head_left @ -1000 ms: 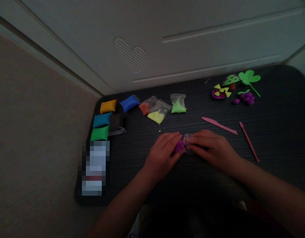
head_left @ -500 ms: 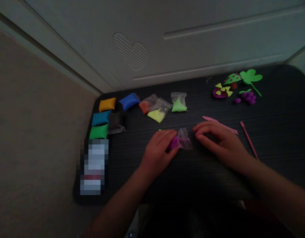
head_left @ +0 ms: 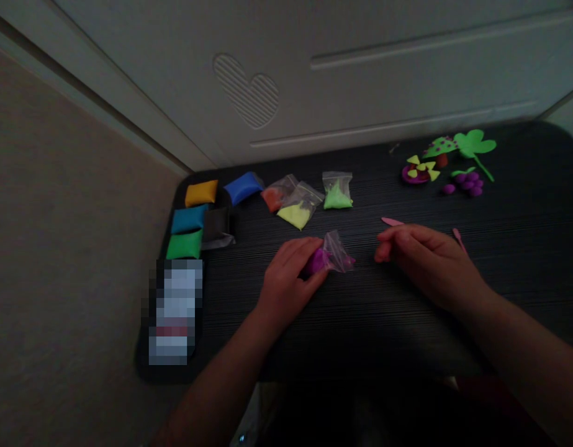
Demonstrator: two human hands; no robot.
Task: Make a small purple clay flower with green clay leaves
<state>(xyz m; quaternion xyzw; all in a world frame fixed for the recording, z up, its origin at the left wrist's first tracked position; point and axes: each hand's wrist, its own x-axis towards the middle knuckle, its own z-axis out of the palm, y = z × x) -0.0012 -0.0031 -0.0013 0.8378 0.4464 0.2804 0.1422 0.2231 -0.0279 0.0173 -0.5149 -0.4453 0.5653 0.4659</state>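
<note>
Fingers and thumb of my left hand [head_left: 293,276] hold a small clear zip bag of purple clay [head_left: 320,261] against the dark table. The bag's open-looking clear end points right, with a bit of purple at it. To the right, my right hand [head_left: 423,261] hovers with its fingers curled and the fingertips pressed together; whatever they may hold is hidden. Beneath and behind that hand lie a pink clay knife [head_left: 391,221], mostly covered, and a thin pink stick tool [head_left: 459,239].
Bags of light green [head_left: 338,194], yellow [head_left: 296,214] and orange clay [head_left: 273,197] lie behind my hands. Several coloured packs, such as a blue one [head_left: 243,188], and a blurred phone [head_left: 175,310] are at left. Clay grapes [head_left: 469,184] and a green clover [head_left: 475,144] stand back right.
My left hand has shifted slightly left with the purple clay bag. My right hand has drawn away to the right, its fingers curling more, and now covers more of the pink tools.
</note>
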